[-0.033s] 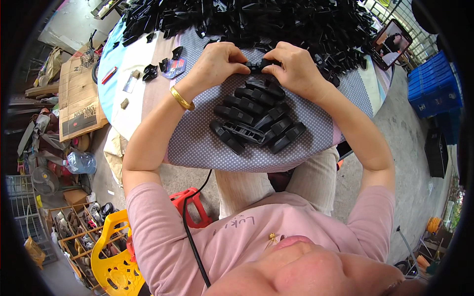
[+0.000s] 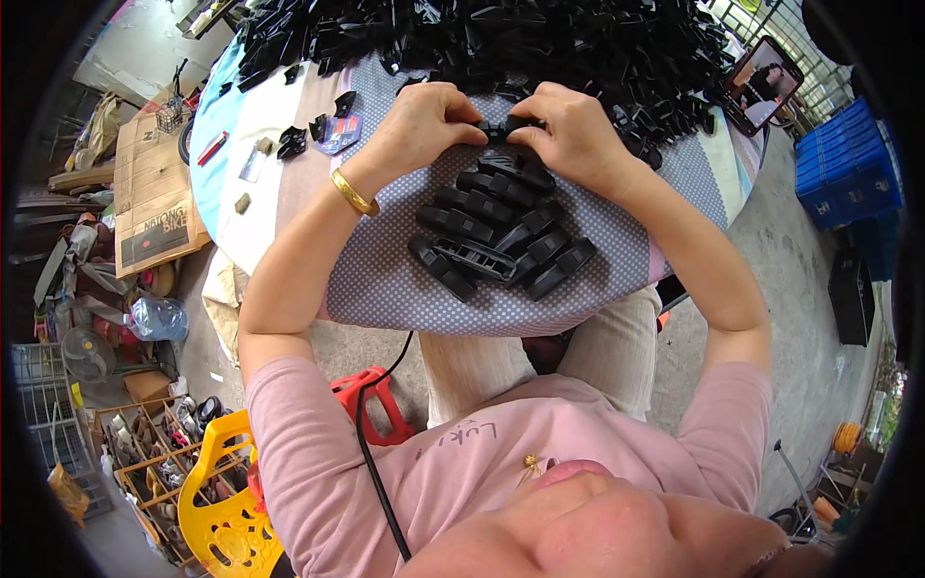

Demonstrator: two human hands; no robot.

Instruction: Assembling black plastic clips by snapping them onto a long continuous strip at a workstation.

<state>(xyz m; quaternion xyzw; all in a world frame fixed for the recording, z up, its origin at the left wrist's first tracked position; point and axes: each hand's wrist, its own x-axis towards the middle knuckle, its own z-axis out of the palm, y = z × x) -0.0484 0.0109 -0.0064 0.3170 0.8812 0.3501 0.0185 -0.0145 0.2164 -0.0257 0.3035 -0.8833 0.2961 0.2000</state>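
Between my two hands is a small black plastic part (image 2: 495,132), mostly covered by fingers, held just above the table. The thumb and fingertips of my left hand (image 2: 429,118) pinch its left end. At its right end, my right hand (image 2: 570,133) grips it in the same way. Nearer to me lies a cluster of several black plastic pieces (image 2: 467,214), long and rounded, some with slotted faces. Beyond my hands spreads a big heap of loose black plastic parts (image 2: 501,48).
A dotted grey cloth (image 2: 385,279) covers the round table. On its left lie a red pen (image 2: 213,147), stray black pieces (image 2: 292,143) and a printed card (image 2: 339,135). A propped phone (image 2: 764,85) stands at right, near blue crates (image 2: 848,164). A yellow chair (image 2: 226,501) is at lower left.
My right hand has shifted very slightly to the left along the black plastic part. Both hands keep their hold, and the pieces on the table lie as before.
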